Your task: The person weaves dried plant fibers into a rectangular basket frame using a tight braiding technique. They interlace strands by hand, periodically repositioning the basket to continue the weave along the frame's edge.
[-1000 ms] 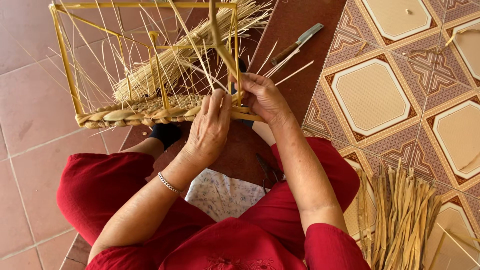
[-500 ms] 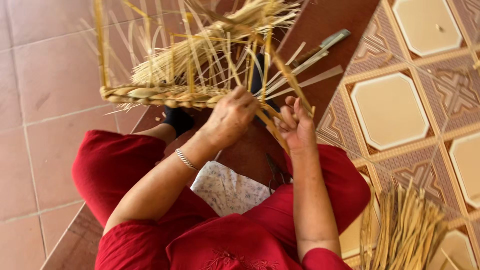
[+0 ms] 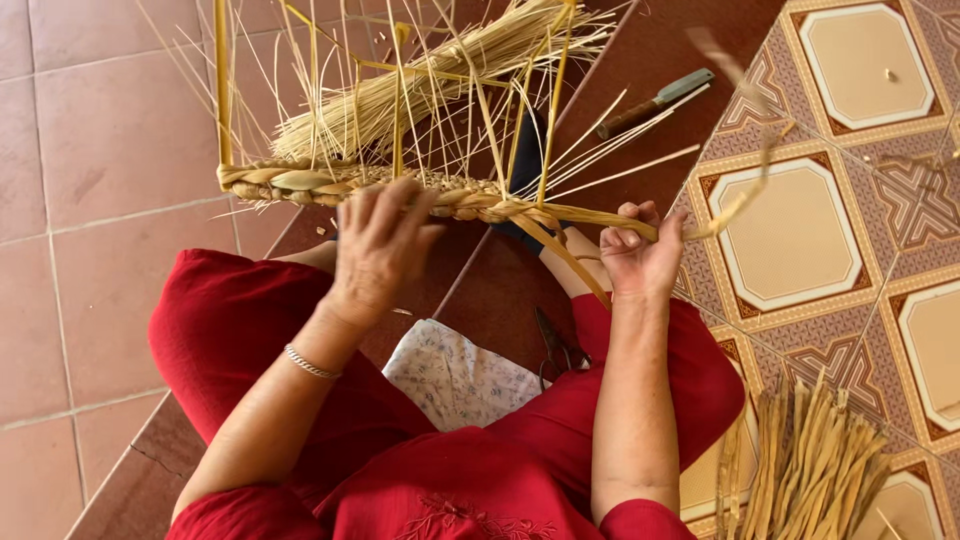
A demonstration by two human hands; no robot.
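since half a second ago the yellow frame [image 3: 225, 90] is seen lower and more level in the view, and the right hand [image 3: 640, 255] has closed — earlier its fingers were open beside the braid, now a flat straw strand [image 3: 700, 228] is pinched between thumb and curled fingers and drawn out taut to the right, away from the work. the left hand [image 3: 380, 245] has slid left along the braided rim [image 3: 330, 185]; its fingers are spread and laid flat over the plait, pressing it down. by this it is judged that a stitch of the braid is being tightened, the rim held steady against the pull.

the rim sits just above the red-clothed lap, across the brown step. behind it a bundle of fine straw [image 3: 420, 80] lies inside the frame, and loose upright strands crowd the weave — these are what could snag the pulled strand. a knife [image 3: 655, 100] lies on the step beyond, scissors [image 3: 555, 345] rest by a patterned cloth [image 3: 455, 375], and a sheaf of flat straw [image 3: 810, 465] waits on the tiled floor at the right.
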